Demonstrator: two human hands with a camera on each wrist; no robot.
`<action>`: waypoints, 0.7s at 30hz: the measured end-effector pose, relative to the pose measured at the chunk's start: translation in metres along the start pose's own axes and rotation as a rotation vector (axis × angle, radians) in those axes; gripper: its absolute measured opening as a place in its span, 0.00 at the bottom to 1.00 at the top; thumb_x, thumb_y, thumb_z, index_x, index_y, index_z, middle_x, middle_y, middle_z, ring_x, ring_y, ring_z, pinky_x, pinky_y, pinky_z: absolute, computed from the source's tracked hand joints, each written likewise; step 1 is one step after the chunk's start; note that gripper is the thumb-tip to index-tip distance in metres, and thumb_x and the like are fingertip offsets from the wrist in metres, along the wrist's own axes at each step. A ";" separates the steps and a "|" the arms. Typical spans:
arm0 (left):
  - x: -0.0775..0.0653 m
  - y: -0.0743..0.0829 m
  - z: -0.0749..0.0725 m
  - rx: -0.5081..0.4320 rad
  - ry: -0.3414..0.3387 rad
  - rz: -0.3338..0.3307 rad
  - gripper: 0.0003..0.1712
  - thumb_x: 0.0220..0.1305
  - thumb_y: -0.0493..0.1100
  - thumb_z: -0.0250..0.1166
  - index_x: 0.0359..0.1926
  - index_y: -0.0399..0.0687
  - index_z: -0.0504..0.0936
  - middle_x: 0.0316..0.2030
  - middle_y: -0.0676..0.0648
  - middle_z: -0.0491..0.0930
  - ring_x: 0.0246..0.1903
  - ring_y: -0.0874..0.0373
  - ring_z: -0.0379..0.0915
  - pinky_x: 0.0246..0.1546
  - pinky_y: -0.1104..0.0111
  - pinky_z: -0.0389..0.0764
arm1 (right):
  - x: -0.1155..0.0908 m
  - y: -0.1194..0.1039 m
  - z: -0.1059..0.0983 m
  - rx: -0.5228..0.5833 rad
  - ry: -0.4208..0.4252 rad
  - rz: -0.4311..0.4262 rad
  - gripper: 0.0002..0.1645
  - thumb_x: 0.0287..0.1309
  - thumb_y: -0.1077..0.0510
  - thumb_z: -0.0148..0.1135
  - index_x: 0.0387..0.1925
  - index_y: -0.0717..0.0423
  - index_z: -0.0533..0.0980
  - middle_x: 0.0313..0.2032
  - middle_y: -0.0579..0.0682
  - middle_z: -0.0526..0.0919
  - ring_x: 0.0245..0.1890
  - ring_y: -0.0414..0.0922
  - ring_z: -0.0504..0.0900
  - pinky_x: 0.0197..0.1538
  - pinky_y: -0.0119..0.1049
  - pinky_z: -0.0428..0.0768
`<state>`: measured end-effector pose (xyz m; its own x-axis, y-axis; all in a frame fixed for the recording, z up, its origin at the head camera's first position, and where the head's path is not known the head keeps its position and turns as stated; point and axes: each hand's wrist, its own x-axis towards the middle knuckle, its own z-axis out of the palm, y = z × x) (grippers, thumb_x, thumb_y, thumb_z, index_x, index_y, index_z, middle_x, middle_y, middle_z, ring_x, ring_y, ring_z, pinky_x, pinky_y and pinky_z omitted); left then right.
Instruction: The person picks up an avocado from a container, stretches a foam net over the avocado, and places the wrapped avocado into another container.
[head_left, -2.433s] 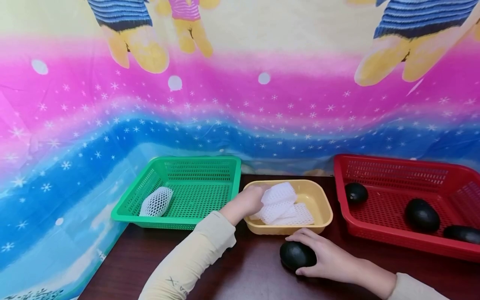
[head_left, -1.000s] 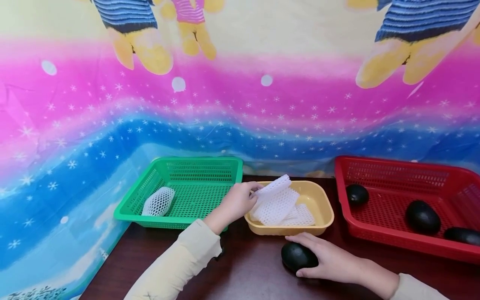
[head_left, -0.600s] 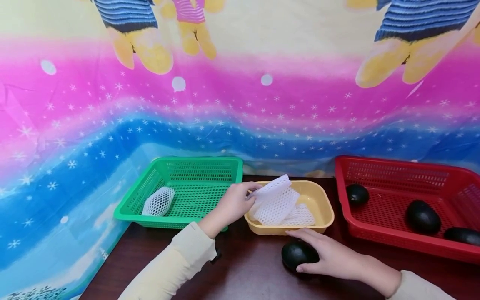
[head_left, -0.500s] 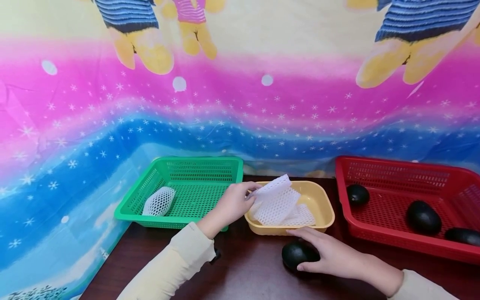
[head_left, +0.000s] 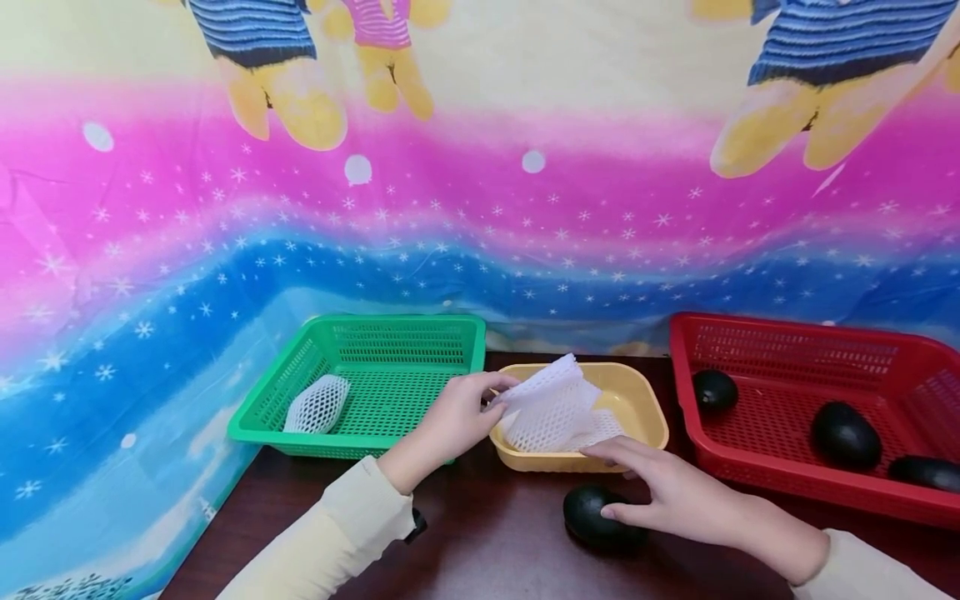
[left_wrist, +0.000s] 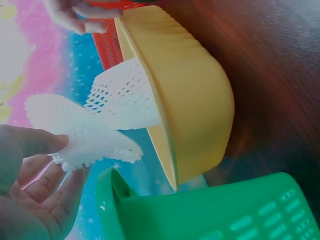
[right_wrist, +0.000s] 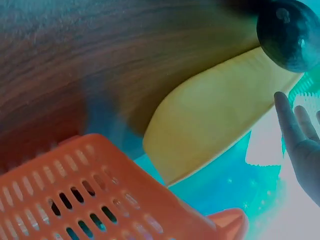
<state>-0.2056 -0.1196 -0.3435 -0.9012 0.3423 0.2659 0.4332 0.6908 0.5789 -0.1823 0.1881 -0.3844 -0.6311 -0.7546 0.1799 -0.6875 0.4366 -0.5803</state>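
My left hand (head_left: 459,417) pinches the edge of a white foam fruit net (head_left: 551,404) between thumb and fingers, as the left wrist view shows on the net (left_wrist: 75,130). The net slants up out of a yellow tray (head_left: 637,400), over another white net (head_left: 603,427) lying in it. A smooth, black, egg-shaped fruit (head_left: 588,517) rests on the table in front of the tray. My right hand (head_left: 675,492) hovers over the fruit's right side, fingers spread and reaching to the tray's front rim. In the right wrist view, the fruit (right_wrist: 290,35) stands apart from the fingers.
A green basket (head_left: 431,442) on the left holds a net-wrapped fruit (head_left: 318,404). The red basket (head_left: 750,473) on the right holds several black fruits, one (head_left: 846,435) near its middle. A patterned cloth (head_left: 480,250) hangs behind the dark wooden table (head_left: 487,542).
My right hand has let go of the black fruit and risen toward the tray. My left hand has drawn back left and slightly down, lifting the net's edge.
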 end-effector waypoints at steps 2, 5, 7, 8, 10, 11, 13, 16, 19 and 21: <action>-0.003 0.000 0.000 -0.001 0.026 0.023 0.14 0.70 0.34 0.66 0.53 0.48 0.86 0.48 0.48 0.85 0.43 0.56 0.81 0.40 0.65 0.82 | 0.000 -0.001 -0.003 -0.023 0.023 -0.025 0.36 0.66 0.41 0.68 0.70 0.46 0.70 0.60 0.48 0.78 0.56 0.48 0.80 0.51 0.40 0.83; -0.006 0.002 -0.001 0.013 0.072 0.058 0.14 0.69 0.34 0.66 0.53 0.48 0.86 0.47 0.49 0.85 0.40 0.58 0.80 0.35 0.68 0.80 | 0.001 -0.002 -0.009 -0.052 0.059 -0.062 0.35 0.66 0.43 0.68 0.70 0.45 0.70 0.60 0.48 0.78 0.55 0.47 0.82 0.50 0.42 0.84; -0.007 0.003 -0.003 0.027 0.101 0.070 0.14 0.69 0.33 0.67 0.53 0.48 0.86 0.46 0.50 0.85 0.39 0.59 0.79 0.34 0.68 0.79 | 0.001 -0.002 -0.013 -0.055 0.067 -0.068 0.35 0.66 0.44 0.68 0.71 0.44 0.69 0.60 0.49 0.78 0.54 0.48 0.82 0.49 0.42 0.84; -0.007 0.004 -0.004 0.030 0.114 0.074 0.14 0.69 0.33 0.67 0.53 0.48 0.86 0.46 0.50 0.85 0.39 0.59 0.78 0.34 0.68 0.80 | 0.002 -0.003 -0.014 -0.052 0.072 -0.066 0.35 0.66 0.45 0.69 0.71 0.44 0.69 0.60 0.49 0.78 0.54 0.48 0.82 0.49 0.42 0.84; -0.008 0.006 -0.005 0.034 0.139 0.080 0.14 0.68 0.33 0.68 0.53 0.47 0.86 0.46 0.50 0.85 0.39 0.59 0.78 0.36 0.66 0.81 | 0.002 -0.004 -0.018 -0.047 0.074 -0.053 0.35 0.66 0.45 0.69 0.71 0.43 0.69 0.60 0.48 0.77 0.54 0.49 0.82 0.49 0.41 0.84; -0.008 0.007 -0.006 0.032 0.148 0.083 0.14 0.68 0.33 0.68 0.53 0.47 0.86 0.46 0.49 0.85 0.39 0.59 0.78 0.37 0.64 0.83 | 0.002 -0.005 -0.020 -0.046 0.074 -0.043 0.35 0.66 0.44 0.69 0.71 0.44 0.69 0.60 0.48 0.77 0.53 0.48 0.82 0.48 0.41 0.85; -0.009 0.009 -0.007 0.017 0.158 0.084 0.15 0.67 0.33 0.68 0.53 0.46 0.86 0.45 0.49 0.85 0.39 0.58 0.78 0.40 0.62 0.84 | 0.002 -0.007 -0.023 -0.049 0.081 -0.030 0.35 0.65 0.44 0.69 0.70 0.44 0.70 0.60 0.48 0.78 0.52 0.47 0.83 0.46 0.41 0.85; -0.012 0.011 -0.007 -0.002 0.156 0.090 0.15 0.67 0.32 0.69 0.53 0.46 0.86 0.44 0.49 0.84 0.40 0.59 0.77 0.40 0.61 0.84 | 0.003 -0.011 -0.028 -0.064 0.112 -0.034 0.35 0.64 0.46 0.71 0.69 0.44 0.71 0.58 0.48 0.79 0.50 0.44 0.83 0.43 0.40 0.86; -0.015 0.013 -0.005 0.006 0.148 0.100 0.14 0.67 0.33 0.69 0.52 0.47 0.86 0.44 0.50 0.84 0.39 0.60 0.77 0.39 0.62 0.84 | 0.005 -0.014 -0.034 -0.083 0.170 -0.058 0.36 0.60 0.52 0.75 0.68 0.43 0.72 0.56 0.48 0.80 0.48 0.41 0.84 0.41 0.37 0.86; -0.018 0.013 -0.004 0.015 0.149 0.110 0.15 0.66 0.33 0.70 0.52 0.47 0.87 0.44 0.51 0.84 0.40 0.60 0.77 0.38 0.64 0.83 | 0.006 -0.016 -0.038 -0.098 0.221 -0.087 0.37 0.56 0.58 0.77 0.66 0.44 0.74 0.55 0.48 0.81 0.47 0.39 0.84 0.39 0.35 0.86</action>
<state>-0.1837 -0.1193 -0.3370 -0.8402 0.3185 0.4388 0.5281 0.6642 0.5291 -0.1892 0.1951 -0.3441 -0.6238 -0.6708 0.4011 -0.7674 0.4284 -0.4770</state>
